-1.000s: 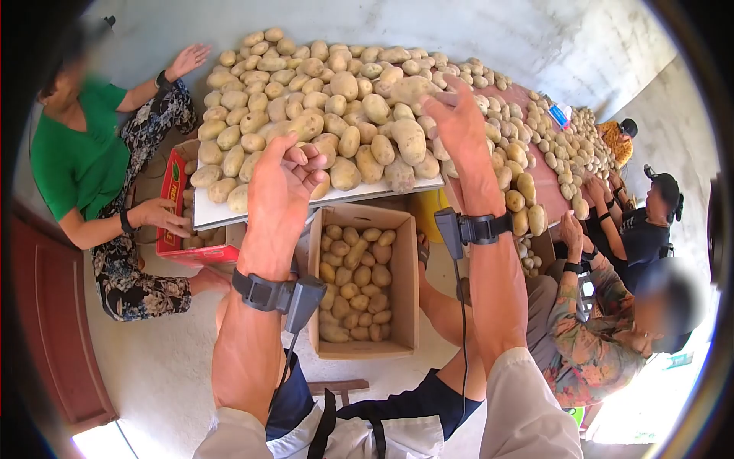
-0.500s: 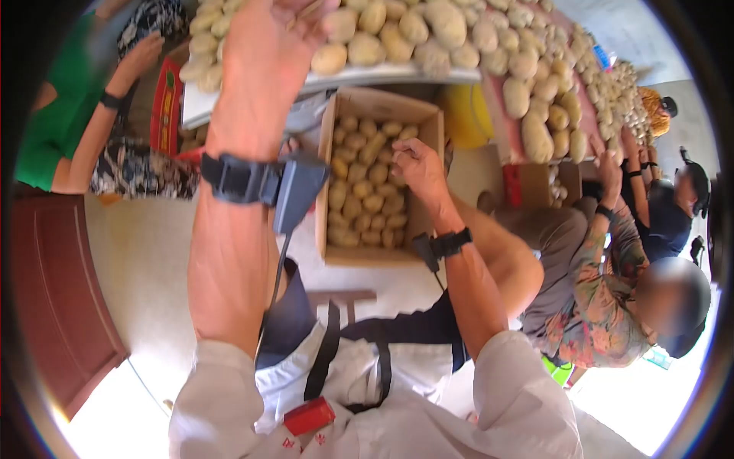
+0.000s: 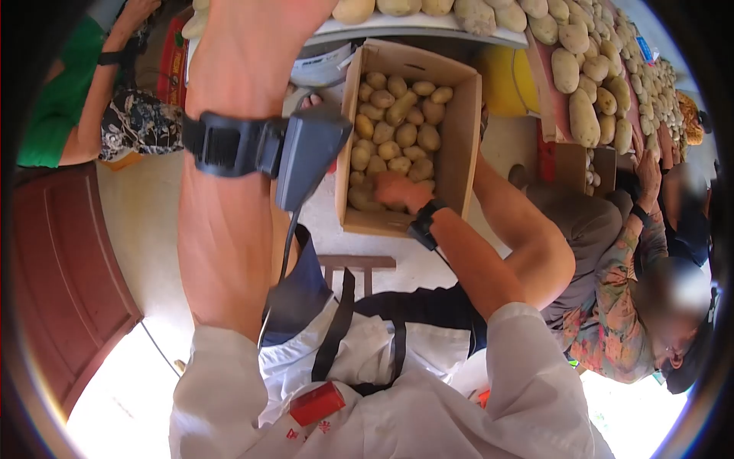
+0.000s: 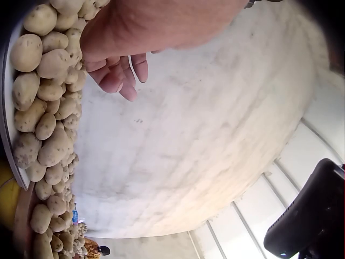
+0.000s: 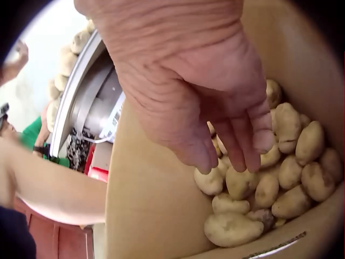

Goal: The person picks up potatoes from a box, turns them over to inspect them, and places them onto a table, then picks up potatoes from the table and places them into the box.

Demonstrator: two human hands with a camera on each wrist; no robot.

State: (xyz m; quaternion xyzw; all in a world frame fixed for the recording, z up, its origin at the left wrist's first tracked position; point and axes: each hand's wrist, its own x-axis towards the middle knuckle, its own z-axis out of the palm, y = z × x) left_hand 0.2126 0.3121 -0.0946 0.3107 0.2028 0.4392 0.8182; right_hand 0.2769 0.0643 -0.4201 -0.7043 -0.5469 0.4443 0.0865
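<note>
My right hand (image 3: 399,190) reaches down into a cardboard box (image 3: 455,134) at the end nearest me. Inside lies a layer of potatoes (image 3: 406,135). In the right wrist view, the right hand (image 5: 188,81) points its fingers downward, fingertips right at the potatoes (image 5: 242,183), with none gripped. My left hand, partly cut off by the top edge of the head view, is raised by the heaped potatoes (image 4: 53,143) on the tabletop. Seen from the left wrist, the left hand (image 4: 140,40) has loosely bent fingers and holds nothing visible.
The white tabletop edge (image 3: 428,29) runs just beyond the box. A yellow bucket (image 3: 501,80) stands right of the box, under the table. Someone in green (image 3: 57,115) sits at the left; a person in a patterned shirt (image 3: 612,336) sits close at the right.
My right hand has come down from the potato heap into the box. The left hand stays raised by the heap. The head view has tilted downward.
</note>
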